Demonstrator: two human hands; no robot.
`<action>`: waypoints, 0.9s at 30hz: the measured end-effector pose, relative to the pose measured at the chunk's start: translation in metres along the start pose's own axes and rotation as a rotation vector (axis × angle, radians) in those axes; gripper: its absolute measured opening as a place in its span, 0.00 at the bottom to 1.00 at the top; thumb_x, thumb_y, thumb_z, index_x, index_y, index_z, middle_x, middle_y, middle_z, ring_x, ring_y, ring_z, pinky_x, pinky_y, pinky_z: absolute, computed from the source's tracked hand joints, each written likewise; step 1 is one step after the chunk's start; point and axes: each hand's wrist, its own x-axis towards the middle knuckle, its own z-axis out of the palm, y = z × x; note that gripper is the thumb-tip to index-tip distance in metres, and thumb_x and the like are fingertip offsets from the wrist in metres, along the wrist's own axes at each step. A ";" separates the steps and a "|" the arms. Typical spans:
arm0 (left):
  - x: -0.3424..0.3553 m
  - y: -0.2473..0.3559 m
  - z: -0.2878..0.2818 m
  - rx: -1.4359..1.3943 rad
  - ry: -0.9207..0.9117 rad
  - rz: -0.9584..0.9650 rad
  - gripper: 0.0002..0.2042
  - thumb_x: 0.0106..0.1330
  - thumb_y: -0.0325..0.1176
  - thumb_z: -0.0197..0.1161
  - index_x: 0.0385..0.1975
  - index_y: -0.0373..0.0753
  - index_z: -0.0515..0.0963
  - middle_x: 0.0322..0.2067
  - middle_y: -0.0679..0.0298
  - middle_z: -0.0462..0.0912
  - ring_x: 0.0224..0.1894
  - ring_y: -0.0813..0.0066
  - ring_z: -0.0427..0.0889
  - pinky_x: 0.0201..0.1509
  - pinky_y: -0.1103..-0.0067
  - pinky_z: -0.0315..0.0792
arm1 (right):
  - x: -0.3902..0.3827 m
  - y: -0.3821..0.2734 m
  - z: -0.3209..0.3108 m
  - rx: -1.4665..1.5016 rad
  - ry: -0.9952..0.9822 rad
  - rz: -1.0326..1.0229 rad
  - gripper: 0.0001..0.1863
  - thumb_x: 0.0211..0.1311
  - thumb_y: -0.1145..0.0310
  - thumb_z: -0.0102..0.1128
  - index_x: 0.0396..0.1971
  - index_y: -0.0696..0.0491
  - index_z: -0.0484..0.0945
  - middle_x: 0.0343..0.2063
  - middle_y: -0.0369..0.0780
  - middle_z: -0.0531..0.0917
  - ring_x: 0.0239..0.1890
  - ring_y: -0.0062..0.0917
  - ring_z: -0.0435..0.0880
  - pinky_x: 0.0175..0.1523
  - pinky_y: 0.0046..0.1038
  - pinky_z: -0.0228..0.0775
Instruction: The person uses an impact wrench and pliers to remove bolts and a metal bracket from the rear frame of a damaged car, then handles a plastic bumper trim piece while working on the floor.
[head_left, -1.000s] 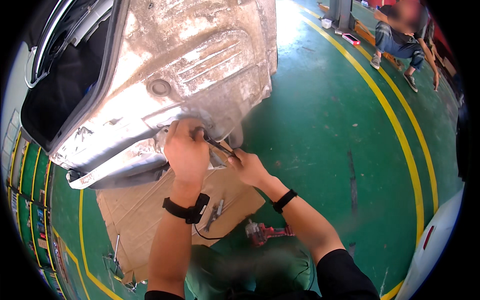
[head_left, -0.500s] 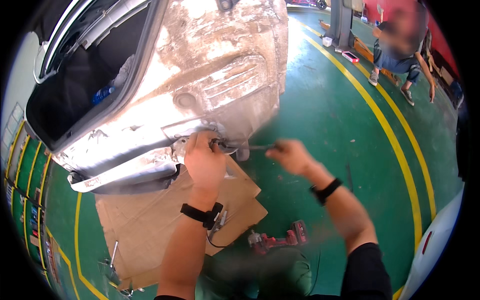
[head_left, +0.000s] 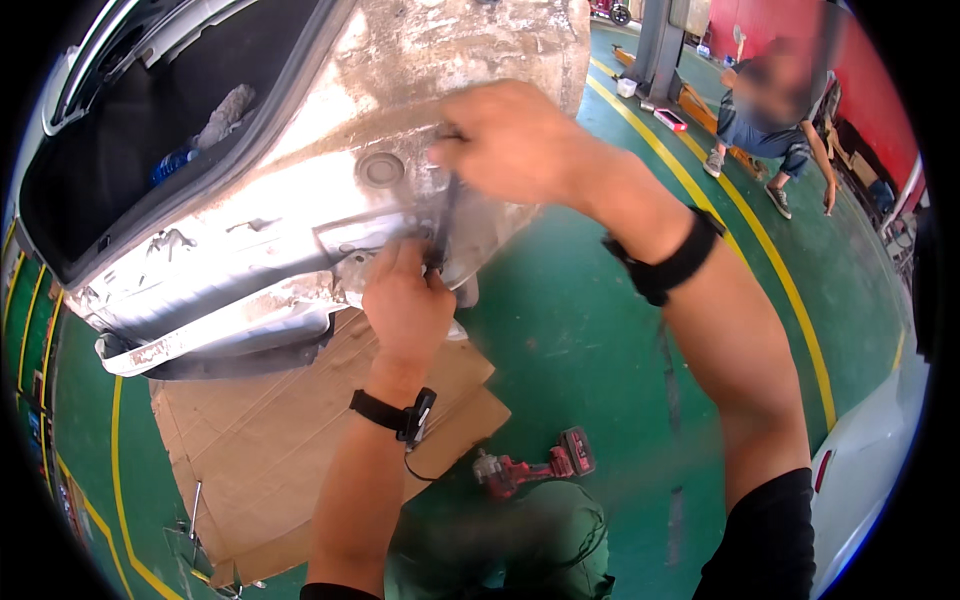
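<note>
A bare, scuffed car body (head_left: 280,215) with its trunk open fills the upper left. My right hand (head_left: 520,142) is closed round the upper end of a dark, long-handled wrench (head_left: 448,208), in front of the rear panel; motion blurs it. The wrench points steeply down to the lower corner of the body. There my left hand (head_left: 408,308) has its fingers closed round the wrench's lower end, against the metal. The wrench's head and whatever it sits on are hidden behind those fingers.
Below the car, flattened cardboard (head_left: 270,430) covers part of the green floor. A red cordless impact wrench (head_left: 535,468) lies near my knee (head_left: 560,530). Hand tools (head_left: 195,520) lie at the cardboard's left edge. A person (head_left: 775,130) squats at the far right, near a lift post (head_left: 655,50).
My right hand has swung up and to the left, turning the wrench handle from roughly level to steeply upright. My left hand stays at the wrench's other end. The view has shifted slightly.
</note>
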 end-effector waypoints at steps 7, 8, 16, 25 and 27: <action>-0.002 -0.006 -0.004 -0.017 0.004 -0.028 0.11 0.52 0.19 0.64 0.34 0.40 0.81 0.35 0.60 0.82 0.39 0.52 0.81 0.41 0.64 0.75 | -0.131 0.031 0.058 0.587 0.202 0.529 0.12 0.68 0.64 0.64 0.39 0.59 0.80 0.26 0.46 0.83 0.26 0.32 0.80 0.36 0.35 0.72; -0.001 -0.002 -0.003 -0.025 0.002 -0.042 0.10 0.52 0.19 0.64 0.34 0.40 0.81 0.35 0.60 0.82 0.39 0.52 0.81 0.41 0.64 0.75 | -0.155 0.036 0.075 0.695 0.157 0.630 0.11 0.68 0.65 0.64 0.40 0.59 0.80 0.26 0.44 0.83 0.27 0.28 0.79 0.36 0.32 0.72; 0.000 0.000 0.002 0.037 -0.009 -0.029 0.09 0.52 0.18 0.65 0.32 0.39 0.82 0.33 0.59 0.82 0.35 0.54 0.82 0.39 0.66 0.75 | -0.196 -0.017 0.256 0.958 0.047 0.537 0.11 0.68 0.67 0.61 0.44 0.58 0.81 0.30 0.53 0.83 0.32 0.44 0.84 0.39 0.36 0.76; -0.001 0.000 0.005 0.095 -0.028 -0.058 0.10 0.51 0.17 0.62 0.31 0.40 0.80 0.32 0.59 0.81 0.37 0.52 0.81 0.39 0.62 0.74 | -0.172 -0.041 0.276 0.976 -0.040 0.616 0.13 0.68 0.64 0.61 0.44 0.57 0.82 0.31 0.56 0.83 0.33 0.48 0.84 0.39 0.40 0.74; -0.002 -0.003 0.003 0.104 -0.031 -0.060 0.11 0.51 0.17 0.62 0.32 0.41 0.81 0.33 0.59 0.81 0.37 0.52 0.81 0.39 0.62 0.75 | -0.178 -0.032 0.266 0.972 -0.107 0.605 0.14 0.68 0.63 0.61 0.44 0.58 0.81 0.32 0.56 0.83 0.35 0.46 0.85 0.41 0.41 0.75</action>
